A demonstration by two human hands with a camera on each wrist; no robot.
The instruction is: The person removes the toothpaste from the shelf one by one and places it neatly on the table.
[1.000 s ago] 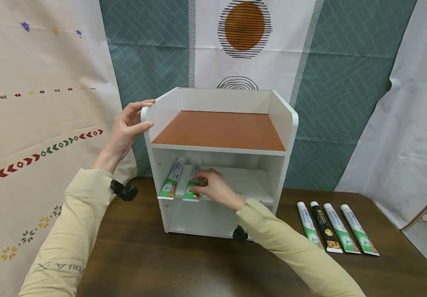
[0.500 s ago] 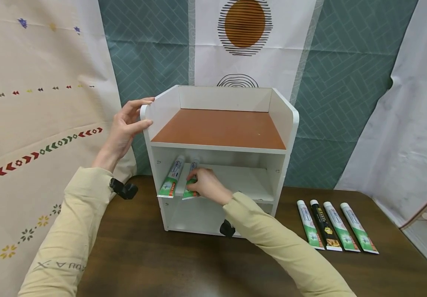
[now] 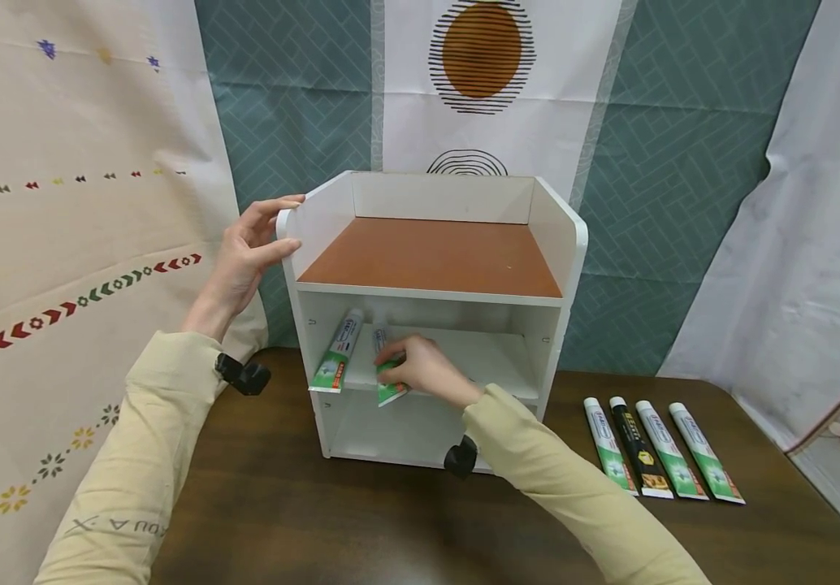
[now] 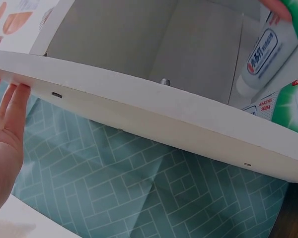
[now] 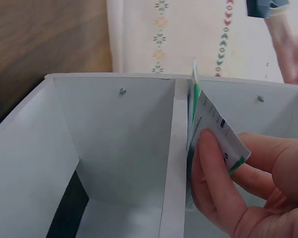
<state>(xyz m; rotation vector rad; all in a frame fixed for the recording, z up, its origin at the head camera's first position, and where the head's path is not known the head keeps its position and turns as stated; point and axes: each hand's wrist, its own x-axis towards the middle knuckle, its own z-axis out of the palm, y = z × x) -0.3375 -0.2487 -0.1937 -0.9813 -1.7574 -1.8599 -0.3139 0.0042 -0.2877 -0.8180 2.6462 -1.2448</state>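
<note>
A white shelf unit (image 3: 430, 297) stands on the table. My left hand (image 3: 233, 264) grips its upper left side panel, with the thumb in front and the fingers around the outer face (image 4: 114, 99). At the middle shelf, my right hand (image 3: 427, 371) pinches a green-and-white toothpaste tube (image 3: 391, 394). Its flat end (image 5: 223, 129) juts past the shelf's front edge between thumb and fingers, while its cap end points to the back. Left of it lies another green-and-white toothpaste tube (image 3: 338, 354), its flat end also at the shelf edge. My right fingers cover part of the held tube.
On the table (image 3: 266, 504) at the right lie three more green-and-white tubes (image 3: 672, 451) and a black tube (image 3: 641, 448), side by side. The unit has a brown top board (image 3: 430, 253) and a lower compartment (image 3: 391, 431). Patterned cloths hang behind and at the sides.
My right hand shifted left onto the second tube, then back right. That tube's flat end has swung right and sticks out farther past the shelf edge. The left hand keeps its place.
</note>
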